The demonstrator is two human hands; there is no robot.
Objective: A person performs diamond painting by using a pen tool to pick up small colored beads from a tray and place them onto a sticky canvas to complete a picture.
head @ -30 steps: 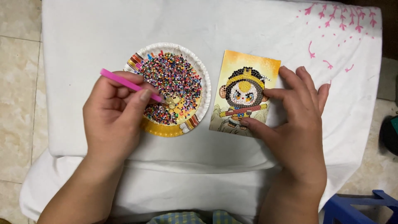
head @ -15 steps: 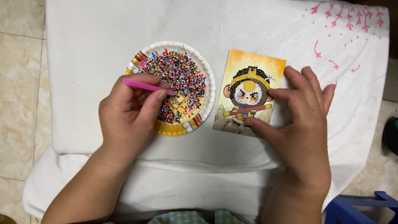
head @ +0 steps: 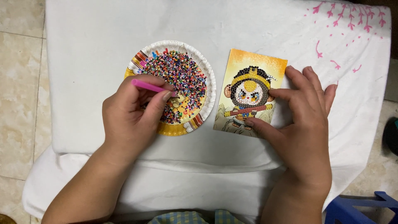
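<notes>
A pink pen [head: 150, 86] was gripped by the left hand [head: 132, 116], its tip among the beads [head: 182, 79] (many colours) on the paper plate [head: 209, 83]. Just right of the plate, the picture card [head: 248, 97] was pressed flat by the spread right hand [head: 302, 124].

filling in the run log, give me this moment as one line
left hand: holds pink pen, tip in beads on paper plate | right hand: flat on bead picture card | surface: white cloth

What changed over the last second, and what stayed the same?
The left hand drew the pink pen rightward, swinging its tip down into the beads on the paper plate; it kept its grip throughout. The right hand stayed pressed on the bead picture card, which did not shift on the white cloth.
</notes>
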